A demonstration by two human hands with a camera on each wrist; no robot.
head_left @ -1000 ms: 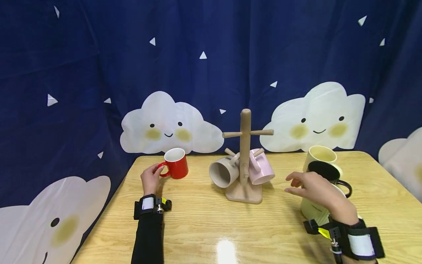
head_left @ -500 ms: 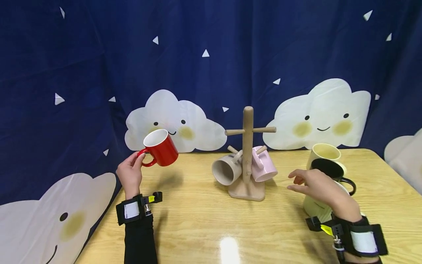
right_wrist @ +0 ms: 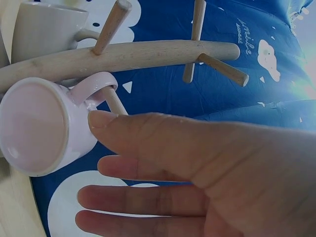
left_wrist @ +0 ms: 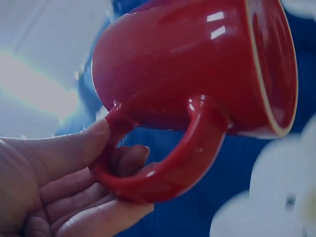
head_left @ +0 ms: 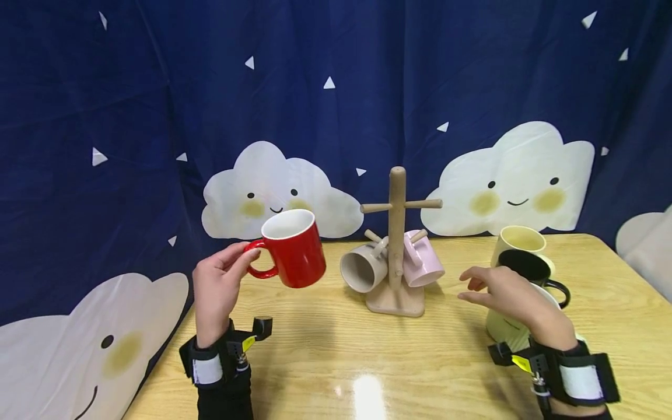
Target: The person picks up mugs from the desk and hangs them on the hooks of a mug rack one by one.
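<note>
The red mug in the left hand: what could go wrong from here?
The red mug might twist or slip, since the left hand holds it only by the handle, above the table. Moved toward the rack, it could bump the hanging grey mug. The right hand, seemingly close to the black mug, might knock it.

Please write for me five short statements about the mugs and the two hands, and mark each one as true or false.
1. The left hand holds the red mug by its handle. True.
2. The red mug stands on the table. False: it is held above it.
3. The pink mug hangs on the wooden rack. True.
4. The inside of the red mug is black. False: it is white.
5. The right hand holds nothing. True.
</note>
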